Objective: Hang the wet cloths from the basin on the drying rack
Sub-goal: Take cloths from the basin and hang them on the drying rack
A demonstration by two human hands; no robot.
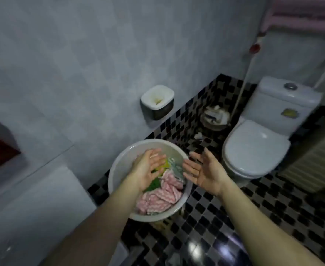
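Both bare forearms reach forward over a bathroom floor of small black and white tiles. The left hand is released, its fingers straight and close together, palm turned toward the other hand, grasping nothing. It hangs over the round pale basin, which lies directly beneath it. The blur does not show whether its fingertips touch the cloths below.

The right hand is also released, fingers spread and palm facing the left hand, holding nothing. It sits just beside the basin's right rim, and the 2 hands are near each other but apart.

The wet cloths are all in the basin. A heap of pink striped cloth fills the part nearest the left wrist. A green cloth shows just under the left palm. A yellow cloth lies at the left fingertips, and a grey patterned cloth lies between the 2 hands.

Beyond the right hand stands a white toilet with its lid down. Between the toilet and the wall is a waste bin with crumpled paper in it. Ahead of the left hand, a white and dark box is fixed to the grey wall. Far to the right of the right hand is a ribbed radiator.
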